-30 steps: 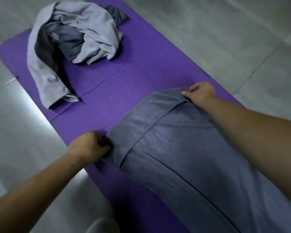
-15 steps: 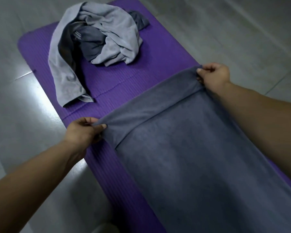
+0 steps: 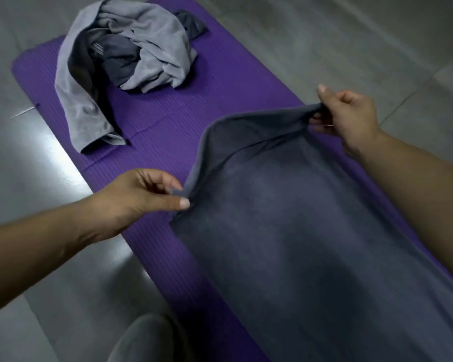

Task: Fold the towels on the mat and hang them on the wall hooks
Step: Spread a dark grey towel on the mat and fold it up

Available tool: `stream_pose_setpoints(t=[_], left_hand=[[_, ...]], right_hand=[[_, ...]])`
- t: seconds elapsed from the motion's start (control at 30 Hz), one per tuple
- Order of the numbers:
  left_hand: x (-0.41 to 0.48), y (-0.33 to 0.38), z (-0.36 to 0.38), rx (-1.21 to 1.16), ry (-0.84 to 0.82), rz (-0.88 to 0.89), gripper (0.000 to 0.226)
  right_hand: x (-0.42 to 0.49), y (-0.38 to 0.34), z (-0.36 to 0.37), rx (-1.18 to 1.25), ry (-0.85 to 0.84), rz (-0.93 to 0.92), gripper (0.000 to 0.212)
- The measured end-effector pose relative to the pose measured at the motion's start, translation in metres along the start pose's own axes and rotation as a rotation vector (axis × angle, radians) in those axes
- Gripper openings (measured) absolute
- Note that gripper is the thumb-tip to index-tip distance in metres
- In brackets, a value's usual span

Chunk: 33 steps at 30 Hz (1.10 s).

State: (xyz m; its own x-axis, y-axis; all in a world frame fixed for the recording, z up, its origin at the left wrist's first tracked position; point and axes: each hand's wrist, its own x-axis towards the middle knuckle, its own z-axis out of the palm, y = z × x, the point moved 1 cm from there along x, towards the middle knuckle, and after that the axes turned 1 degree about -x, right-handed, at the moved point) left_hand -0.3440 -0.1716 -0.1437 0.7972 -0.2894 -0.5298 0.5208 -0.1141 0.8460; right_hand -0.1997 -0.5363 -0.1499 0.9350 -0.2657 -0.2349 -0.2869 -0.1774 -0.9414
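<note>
Head view. Holding the long dark grey terry towel (image 3: 311, 231) by its two far corners, raised a little above the purple ribbed foam mat (image 3: 220, 82). With the left hand (image 3: 139, 202), pinching the left corner between thumb and curled fingers (image 3: 173, 203). With the right hand (image 3: 351, 118), gripping the bunched right corner inside curled fingers. Nearer part of the towel lying flat on the mat. At the mat's far end, well apart, a crumpled heap of light grey and dark towels (image 3: 147, 45).

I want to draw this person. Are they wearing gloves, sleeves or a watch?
No. The left hand and right hand are bare, no gloves or rings showing. The left forearm and right forearm are bare too: no sleeves, watch or bands in view.
</note>
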Motion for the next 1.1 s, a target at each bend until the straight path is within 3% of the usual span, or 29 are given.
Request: stream_pose_setpoints(t=[0.17, 0.33, 0.53, 0.67, 0.77, 0.87, 0.97, 1.1], left_hand=[[-0.029, 0.015, 0.1, 0.348, -0.376, 0.011, 0.027], [-0.053, -0.024, 0.236, 0.408, -0.615, 0.047, 0.025], [-0.099, -0.116, 0.399, 0.36, -0.559, 0.059, 0.021], [-0.139, -0.173, 0.478, 0.224, -0.41, -0.088, 0.026], [-0.161, -0.205, 0.517, 0.284, -0.364, -0.108, 0.026], [-0.181, -0.227, 0.55, 0.462, -0.417, -0.058, 0.027], [-0.195, -0.245, 0.581, 0.629, -0.402, 0.077, 0.028], [-0.202, -0.253, 0.607, 0.637, -0.353, 0.211, 0.015]], right_hand=[[-0.058, 0.032, -0.097, 0.049, 0.082, 0.094, 0.02], [-0.128, 0.076, -0.208, 0.146, 0.123, 0.146, 0.018], [-0.215, 0.141, -0.344, 0.141, 0.243, 0.193, 0.023], [-0.268, 0.181, -0.409, 0.147, 0.365, 0.207, 0.022], [-0.297, 0.206, -0.449, 0.205, 0.448, 0.202, 0.013], [-0.32, 0.234, -0.478, 0.214, 0.454, 0.214, 0.032], [-0.332, 0.266, -0.495, 0.05, 0.446, 0.272, 0.046], [-0.337, 0.288, -0.515, -0.06, 0.56, 0.27, 0.051]])
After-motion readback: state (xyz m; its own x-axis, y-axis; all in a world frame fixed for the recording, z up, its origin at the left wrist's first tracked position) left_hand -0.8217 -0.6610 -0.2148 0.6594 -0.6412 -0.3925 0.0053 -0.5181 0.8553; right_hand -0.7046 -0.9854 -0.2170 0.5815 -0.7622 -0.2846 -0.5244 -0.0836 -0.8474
